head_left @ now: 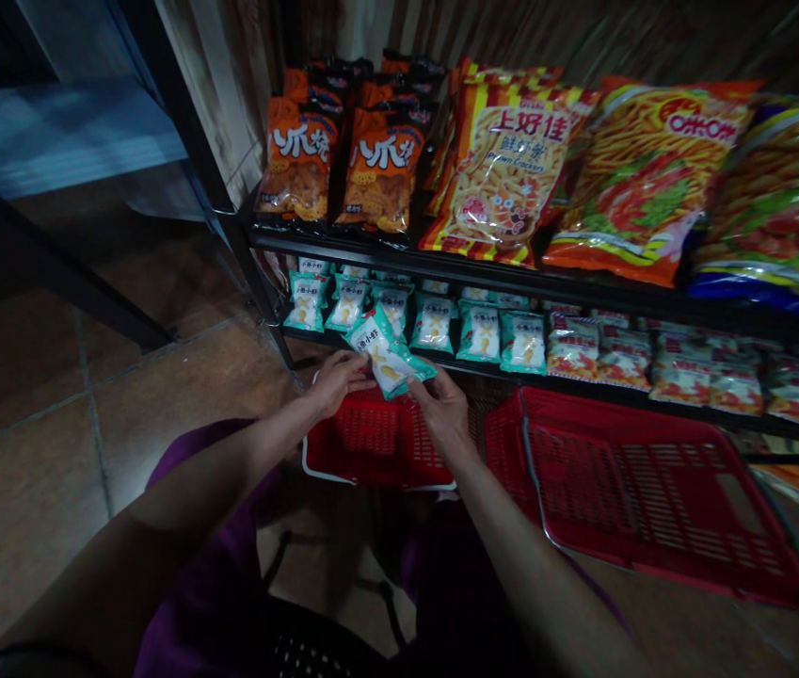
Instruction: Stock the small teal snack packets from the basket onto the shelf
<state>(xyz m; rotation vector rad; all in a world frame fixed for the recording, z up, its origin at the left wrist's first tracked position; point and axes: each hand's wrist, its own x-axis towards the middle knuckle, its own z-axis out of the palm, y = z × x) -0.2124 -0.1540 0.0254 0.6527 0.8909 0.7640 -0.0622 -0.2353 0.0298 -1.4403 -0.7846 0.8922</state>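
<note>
A small teal and white snack bag point(386, 355) is held tilted in front of the lower shelf, above a red basket. My right hand point(442, 411) pinches its lower right corner between thumb and fingers. At the bag's left edge is my left hand point(343, 383), its fingers closed together against the packet. Right behind, a row of matching teal snack bags point(479, 331) stands on the lower shelf. Below both hands sits the red basket point(363, 428) with a pale handle lying along its near rim.
A second red basket point(660, 508) lies to the right on the tiled floor point(24, 443). Orange snack bags point(379, 169), prawn cracker bags point(504, 169) and larger bags point(653, 179) fill the upper shelf. Red and white packets point(572, 347) stand lower right. A dark shelf post point(194, 113) rises at left.
</note>
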